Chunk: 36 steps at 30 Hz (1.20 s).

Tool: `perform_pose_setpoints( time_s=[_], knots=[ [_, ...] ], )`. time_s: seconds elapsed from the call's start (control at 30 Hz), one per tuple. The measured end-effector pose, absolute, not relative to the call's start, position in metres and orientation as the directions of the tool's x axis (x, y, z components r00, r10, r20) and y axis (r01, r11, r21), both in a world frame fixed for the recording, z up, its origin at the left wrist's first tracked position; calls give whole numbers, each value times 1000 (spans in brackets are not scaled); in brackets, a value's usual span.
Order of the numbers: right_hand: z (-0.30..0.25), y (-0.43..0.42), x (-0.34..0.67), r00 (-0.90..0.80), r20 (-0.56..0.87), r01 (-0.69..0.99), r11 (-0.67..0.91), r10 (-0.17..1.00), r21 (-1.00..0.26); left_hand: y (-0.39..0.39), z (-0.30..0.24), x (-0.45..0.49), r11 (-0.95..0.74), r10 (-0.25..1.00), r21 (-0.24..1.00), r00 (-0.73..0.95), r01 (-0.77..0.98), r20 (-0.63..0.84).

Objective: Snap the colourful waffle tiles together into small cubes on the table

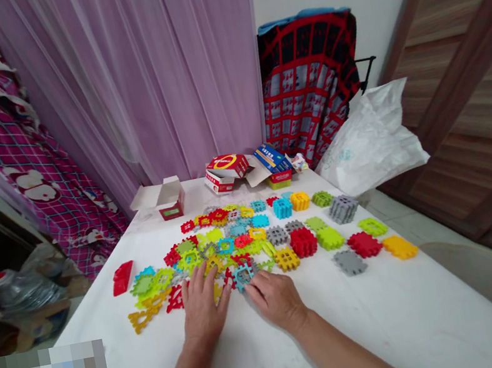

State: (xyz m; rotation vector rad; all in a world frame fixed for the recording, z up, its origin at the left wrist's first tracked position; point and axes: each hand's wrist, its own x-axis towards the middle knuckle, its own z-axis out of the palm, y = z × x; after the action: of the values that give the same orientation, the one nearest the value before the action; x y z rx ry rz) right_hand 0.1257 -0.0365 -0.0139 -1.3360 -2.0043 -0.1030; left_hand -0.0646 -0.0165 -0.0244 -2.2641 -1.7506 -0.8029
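A spread of colourful plastic interlocking tiles and cubes (256, 239) lies across a white table (394, 323). My left hand (204, 309) rests flat on the table with fingers stretched out, its fingertips touching yellow and red tiles. My right hand (273, 296) lies beside it, fingers pinched on a blue square frame tile (243, 275). Built cubes stand further back: red (302, 242), blue (282, 207), orange (299, 200), grey (342, 209) and green (330, 237).
Open small cardboard boxes (234, 170) sit at the table's far edge, another one (168, 201) to the left. A white plastic bag (369, 140) and a red-black patterned cloth (310, 90) stand at the back right. Purple curtains hang behind. A red piece (122, 277) lies at the left.
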Motion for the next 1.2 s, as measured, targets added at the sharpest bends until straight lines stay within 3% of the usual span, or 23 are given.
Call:
perform_pose_setpoints(
  time_s=[0.2,0.5,0.7,1.03,1.2],
  knots=[
    [-12,-36,124,-285,538,758,530,794,-380,-10,-35,-67,-378,823,262,193,888,535],
    [-10,-37,127,-289,584,661,599,759,-451,-15,-46,-82,-454,812,408,180,792,555],
    [-17,-38,126,-327,513,666,579,794,-471,-16,-50,-95,-483,809,428,202,764,552],
    [-14,-34,123,-290,490,653,545,822,-526,-10,-47,-84,-443,776,433,95,785,623],
    [-20,-31,125,-139,517,609,484,845,-628,-11,-42,-78,-391,794,380,98,839,600]
  ],
)
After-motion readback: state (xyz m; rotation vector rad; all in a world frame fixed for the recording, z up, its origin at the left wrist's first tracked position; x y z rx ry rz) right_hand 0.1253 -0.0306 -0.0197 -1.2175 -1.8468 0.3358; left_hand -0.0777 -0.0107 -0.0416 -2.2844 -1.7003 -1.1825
